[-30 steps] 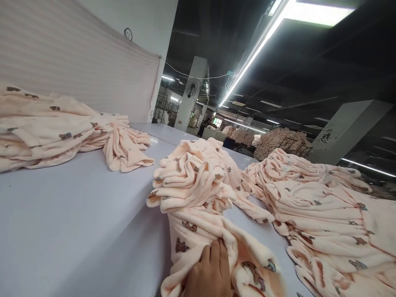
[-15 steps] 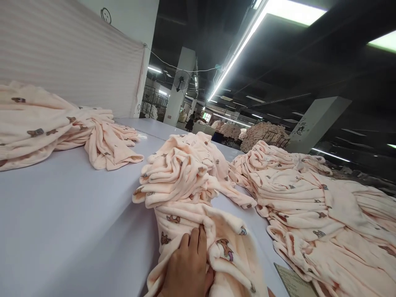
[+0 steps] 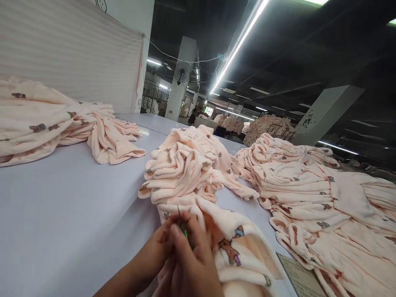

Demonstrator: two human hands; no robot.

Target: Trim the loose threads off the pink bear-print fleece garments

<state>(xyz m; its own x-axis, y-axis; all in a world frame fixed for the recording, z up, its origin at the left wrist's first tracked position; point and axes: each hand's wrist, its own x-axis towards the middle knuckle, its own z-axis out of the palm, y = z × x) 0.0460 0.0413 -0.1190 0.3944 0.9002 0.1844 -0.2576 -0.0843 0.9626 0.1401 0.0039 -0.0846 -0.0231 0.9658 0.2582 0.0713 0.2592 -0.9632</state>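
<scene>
Both hands are together at the bottom centre, over a peach fleece garment (image 3: 238,251) printed with small bears that lies on the white table (image 3: 62,214). My left hand (image 3: 159,243) comes in from the lower left, its fingers curled against the garment's edge. Pressed up against it, my right hand (image 3: 193,268) is closed in a pinch. A thin green-tipped tool (image 3: 182,222) sticks up between the two hands; which fingers hold it is hard to tell. Just beyond the hands is a heap of the same garments (image 3: 185,165).
A large stack of the same fleece (image 3: 309,185) fills the right side, and another pile (image 3: 46,119) lies at the far left by a striped wall. A printed card (image 3: 300,280) rests at the lower right. Pillars (image 3: 324,115), a fan (image 3: 181,74) and more heaps stand behind.
One second ago only one hand lay flat on the garment. Now both hands are up, pinched together over its edge, with a thin green tool between them. The view has tilted slightly.
</scene>
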